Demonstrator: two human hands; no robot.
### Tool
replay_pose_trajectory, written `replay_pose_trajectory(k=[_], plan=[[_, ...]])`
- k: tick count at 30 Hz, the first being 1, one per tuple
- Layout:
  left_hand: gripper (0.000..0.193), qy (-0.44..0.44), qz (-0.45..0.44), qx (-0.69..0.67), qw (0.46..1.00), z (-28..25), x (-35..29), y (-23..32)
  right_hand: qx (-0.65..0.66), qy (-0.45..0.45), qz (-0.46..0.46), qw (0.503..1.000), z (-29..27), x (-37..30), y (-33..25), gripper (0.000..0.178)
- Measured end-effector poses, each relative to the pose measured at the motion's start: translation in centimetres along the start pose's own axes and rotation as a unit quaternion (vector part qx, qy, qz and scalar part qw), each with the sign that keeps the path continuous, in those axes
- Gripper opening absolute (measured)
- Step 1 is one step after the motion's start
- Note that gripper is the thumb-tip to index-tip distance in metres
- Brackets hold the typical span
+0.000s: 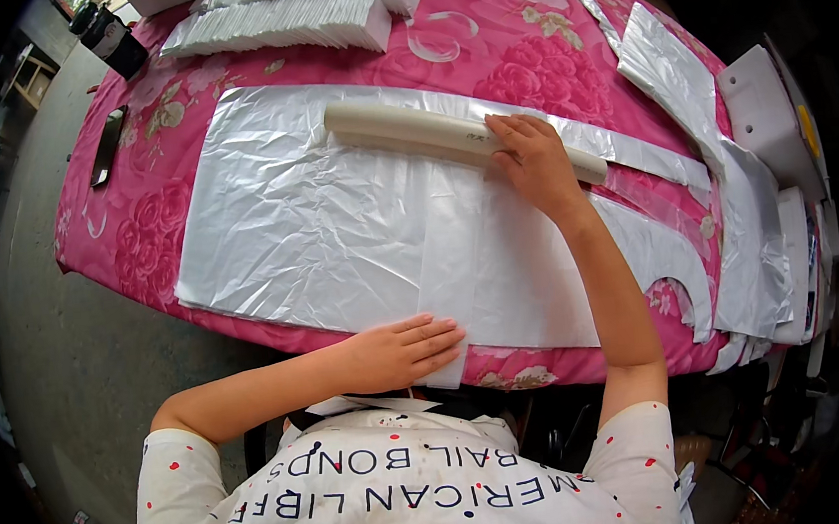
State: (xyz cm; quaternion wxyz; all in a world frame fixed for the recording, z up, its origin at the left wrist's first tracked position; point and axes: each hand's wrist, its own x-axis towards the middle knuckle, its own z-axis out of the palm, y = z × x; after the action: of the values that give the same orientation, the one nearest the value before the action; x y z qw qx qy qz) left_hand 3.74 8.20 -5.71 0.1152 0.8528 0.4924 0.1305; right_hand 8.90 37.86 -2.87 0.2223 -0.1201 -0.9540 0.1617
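A stack of thin, silvery-white plastic film sheets [285,209] lies creased across the pink floral tablecloth. Over its far part rests a long cream-coloured tube [393,133], slanting down to the right. My right hand [533,160] grips this tube near its right end, fingers over the top and thumb on the near side. Flat at the sheets' near edge, my left hand [409,351] presses on a narrow folded strip of film [446,280], its fingers stretched out. That strip runs from near the tube toward me.
Folded white stacks [284,26] stand at the far side. A dark bottle [111,39] and a phone [108,146] sit at the left. Loose film pieces [667,71] and a white bin [771,121] line the right. A curved film cutout [653,251] lies nearby.
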Motion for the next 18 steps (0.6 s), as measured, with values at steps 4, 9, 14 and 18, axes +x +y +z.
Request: replay_pose_trajectory(k=[4, 9, 14, 18], plan=[[0.05, 0.043, 0.043, 0.037, 0.997, 0.7, -0.8, -0.9, 0.023, -0.033, -0.065, 0.997, -0.5, -1.7, -2.1, 0.047], [0.043, 0.155, -0.005, -0.194, 0.969, 0.8, -1.1, -0.6, 0.174, -0.232, -0.146, 0.946, -1.3, -9.0, -7.6, 0.054], [0.064, 0.168, -0.043, -0.113, 0.978, -1.1, 0.1, -2.0, 0.122, -0.134, -0.095, 0.979, 0.2, -11.7, -9.1, 0.043], [0.075, 0.154, -0.127, -0.067, 0.978, -1.9, 0.9, -3.1, 0.091, -0.058, -0.095, 0.99, 0.9, -11.5, -8.5, 0.034]])
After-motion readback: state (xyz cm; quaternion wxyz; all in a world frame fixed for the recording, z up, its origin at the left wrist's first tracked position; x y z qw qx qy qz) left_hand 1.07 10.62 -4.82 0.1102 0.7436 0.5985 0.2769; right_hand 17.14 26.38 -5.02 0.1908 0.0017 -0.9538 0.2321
